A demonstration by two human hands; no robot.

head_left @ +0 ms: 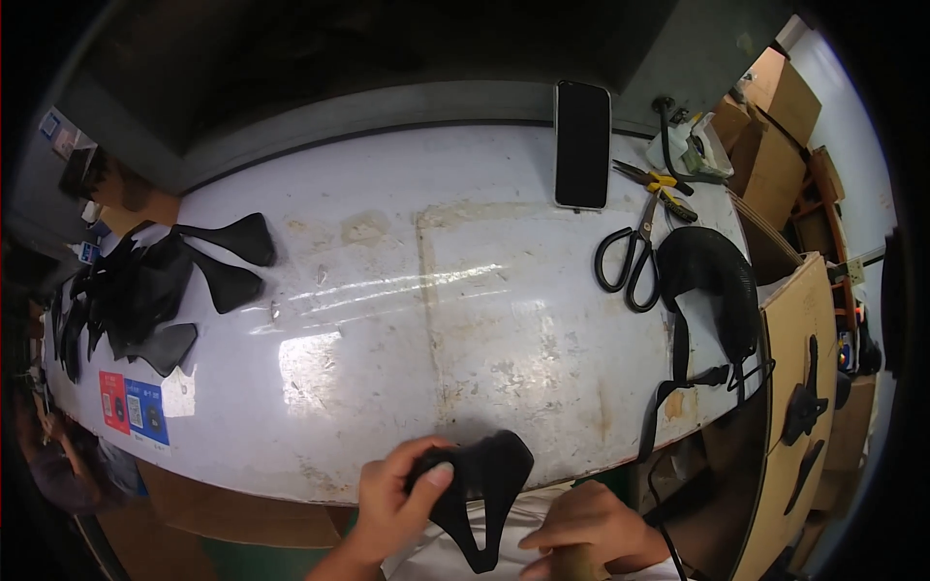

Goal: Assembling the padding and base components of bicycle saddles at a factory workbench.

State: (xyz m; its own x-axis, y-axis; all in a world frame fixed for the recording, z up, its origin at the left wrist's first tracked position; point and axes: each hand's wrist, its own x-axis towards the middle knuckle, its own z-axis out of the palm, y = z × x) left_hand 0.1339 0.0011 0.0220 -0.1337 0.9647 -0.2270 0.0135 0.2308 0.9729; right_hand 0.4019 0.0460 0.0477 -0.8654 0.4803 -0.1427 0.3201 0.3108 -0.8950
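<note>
Right hand covers brown object, frame edge cuts it.

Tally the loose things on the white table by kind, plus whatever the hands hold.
Phone: 1
Scissors: 1
Pliers: 1
Black mesh piece with straps: 1
Black flat piece held in the left hand: 1
Pile of black flat pieces: 1, pieces uncountable
Total: 6

Left hand grips a black saddle shell at the white table's near edge (right hand just beside it).
</note>
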